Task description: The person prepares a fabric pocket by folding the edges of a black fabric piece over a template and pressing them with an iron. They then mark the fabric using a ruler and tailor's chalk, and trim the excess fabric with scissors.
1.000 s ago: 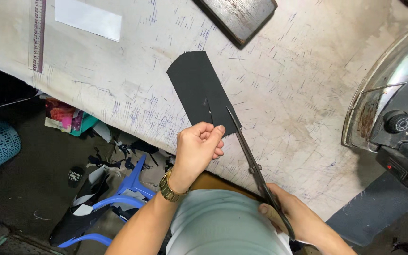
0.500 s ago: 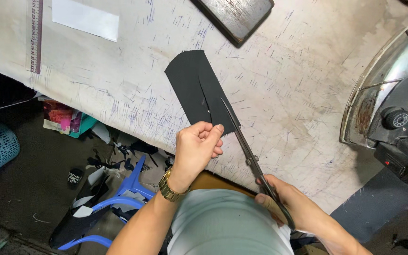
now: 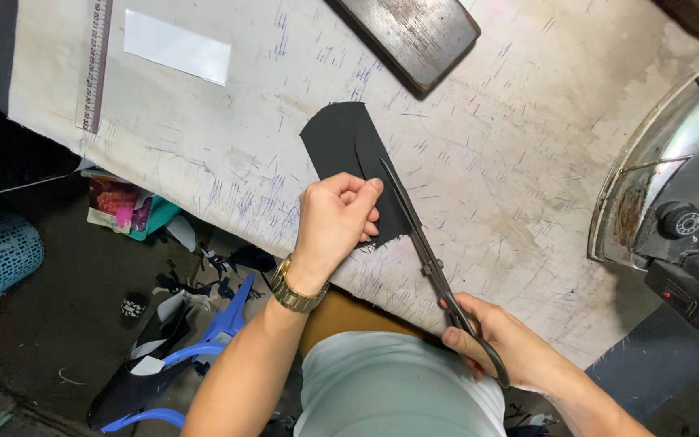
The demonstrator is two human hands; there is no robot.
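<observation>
My left hand [image 3: 335,217] curled closed, pinching the black rounded fabric piece [image 3: 355,168] on the chalk-marked white counter [image 3: 511,162], my right hand [image 3: 502,344] gripping long dark metal scissors [image 3: 422,243], fingers wrapped through handles.

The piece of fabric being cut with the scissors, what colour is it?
Plain black fabric, no pattern, seen in the head view.

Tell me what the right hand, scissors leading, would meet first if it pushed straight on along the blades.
The right hand drives the scissors up-left; their blades are already in the black fabric piece, beside the left hand's fingertips. Beyond lies bare table, as far as visible.
</observation>
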